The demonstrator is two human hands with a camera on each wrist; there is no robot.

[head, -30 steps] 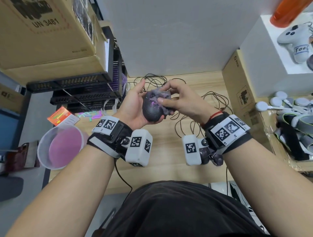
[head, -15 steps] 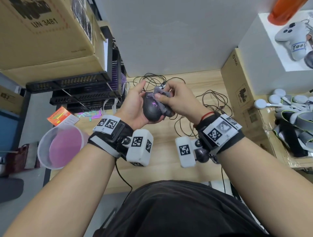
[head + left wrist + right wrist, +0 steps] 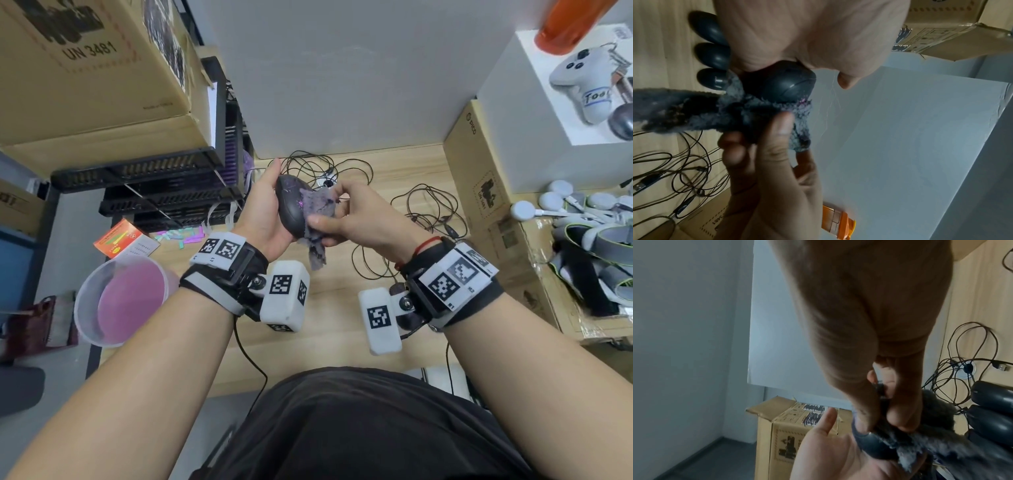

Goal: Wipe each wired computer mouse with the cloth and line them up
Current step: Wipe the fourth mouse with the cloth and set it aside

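Note:
My left hand grips a black wired mouse above the wooden desk, thumb up along its far side. Against the mouse's right side my right hand pinches a frayed grey cloth, one end hanging below. The left wrist view shows the mouse under my palm, the cloth held by the right fingers, and three more black mice side by side on the desk. In the right wrist view the cloth covers the mouse; the row of mice lies to the right.
Tangled black cables spread over the desk behind and right of my hands. A clear tub with a pink bottom sits at the left edge, black trays and cardboard boxes behind it. More boxes stand on the right.
The cloth has slid from the top of the mouse down its right side, and its loose end now hangs lower. The left hand has tilted the mouse more upright.

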